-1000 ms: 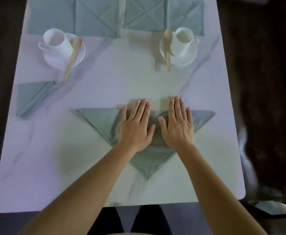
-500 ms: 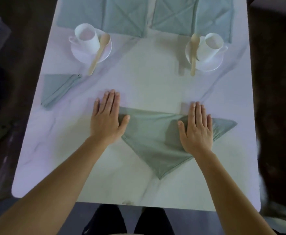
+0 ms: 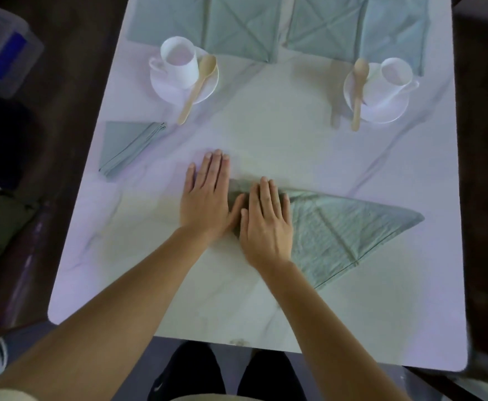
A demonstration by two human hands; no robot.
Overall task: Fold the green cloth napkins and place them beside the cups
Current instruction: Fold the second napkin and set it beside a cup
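A green napkin (image 3: 341,230), folded into a triangle, lies on the white table (image 3: 265,134). Its long edge faces away from me and its point faces me. My left hand (image 3: 206,198) lies flat with straight fingers over the napkin's left corner. Beside it my right hand (image 3: 265,224) presses flat on the napkin's left part, thumbs nearly touching. A finished folded napkin (image 3: 127,147) lies below the left cup (image 3: 180,62). The right cup (image 3: 396,78) stands on its saucer at the far right.
Each cup sits on a white saucer (image 3: 164,88) with a wooden spoon (image 3: 199,86) leaning on it. Several unfolded green napkins (image 3: 237,27) lie along the far edge. A clear plastic box (image 3: 2,50) stands off the table at the left.
My right hand slid left across the napkin from its right part to beside my left hand. The left hand stays on the left corner. The view shifted left.
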